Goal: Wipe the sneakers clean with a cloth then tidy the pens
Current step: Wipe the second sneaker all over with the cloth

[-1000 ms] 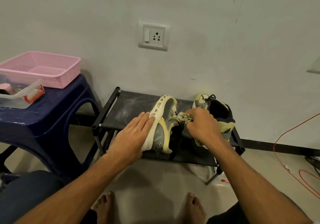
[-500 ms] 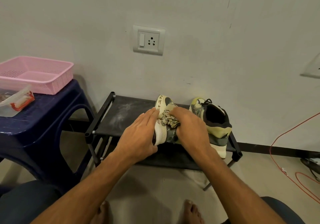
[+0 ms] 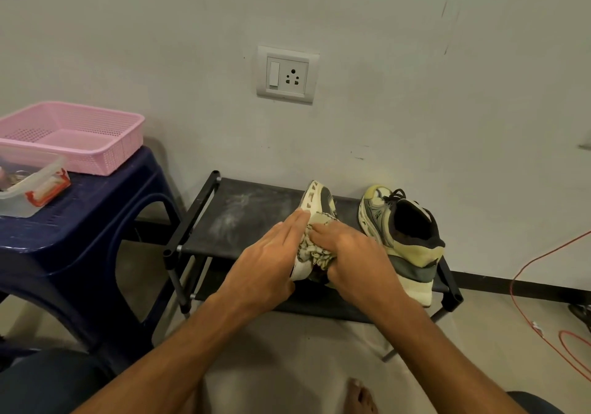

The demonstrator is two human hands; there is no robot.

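Observation:
Two grey and pale-yellow sneakers stand on a low black shoe rack [image 3: 243,215]. The left sneaker [image 3: 319,199] is tipped on its side with its white sole facing left. My left hand [image 3: 268,263] lies against that sole with straight fingers and steadies it. My right hand [image 3: 355,257] grips a crumpled patterned cloth [image 3: 315,249] and presses it on the sneaker's upper. The right sneaker [image 3: 399,238] stands upright, untouched, just right of my right hand. No pens can be made out clearly.
A dark blue plastic stool [image 3: 80,222] at the left carries a pink basket [image 3: 73,135] and a clear box [image 3: 28,190] with a red clip. A red cable [image 3: 527,301] trails on the floor at the right. The wall socket [image 3: 287,75] is above the rack.
My right hand has drawn the cloth from the sneaker's toe end back toward me along the upper. My left hand stays on the sole. The camera has moved closer.

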